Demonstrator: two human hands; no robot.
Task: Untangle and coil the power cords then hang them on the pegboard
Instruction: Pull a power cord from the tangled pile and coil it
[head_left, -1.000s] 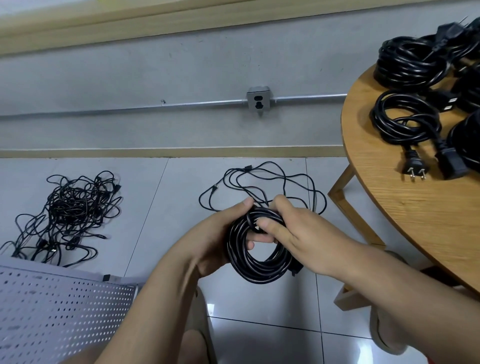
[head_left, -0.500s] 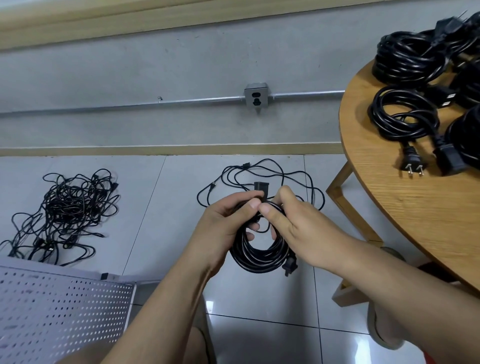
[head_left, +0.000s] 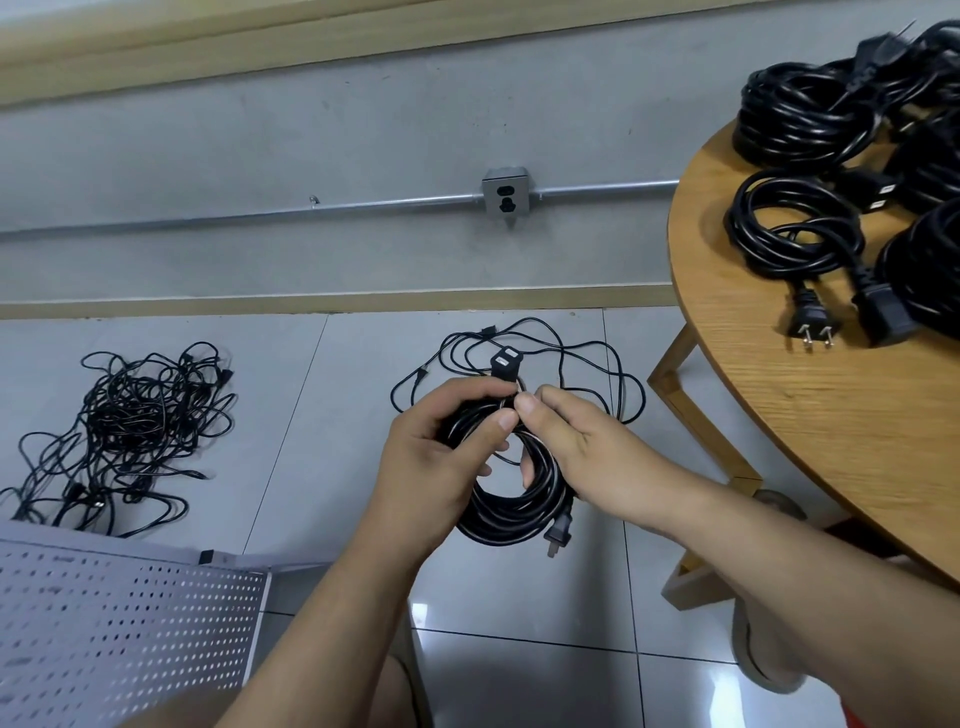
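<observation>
A white metal pegboard (head_left: 119, 634), dotted with rows of small round holes, fills the lower left corner. Beyond it, on the glossy pale floor tiles (head_left: 311, 467), thin black cords lie in a loose tangled heap (head_left: 124, 431).

In the middle, the left hand (head_left: 441, 457) curls round the upper left of a thick black coiled cord (head_left: 511, 504), a round ring of smooth, rubbery loops held above the floor. A blocky connector (head_left: 505, 364) sticks up above the fingers, and a flat two-pin plug (head_left: 558, 532) hangs at the coil's lower right. The right hand (head_left: 582, 452) grips the coil's right side, thumb pressed on top beside the left thumb, fingers hooked through the ring. Behind, a thin cord (head_left: 571, 353) sprawls in open loops on the tiles. A square metal socket box (head_left: 506, 197) sits on a slim conduit along the grey wall.

At right, a round wood-grain worktop (head_left: 831, 415) carries several finished coils (head_left: 795, 234); they overlap, so their number is unclear.
</observation>
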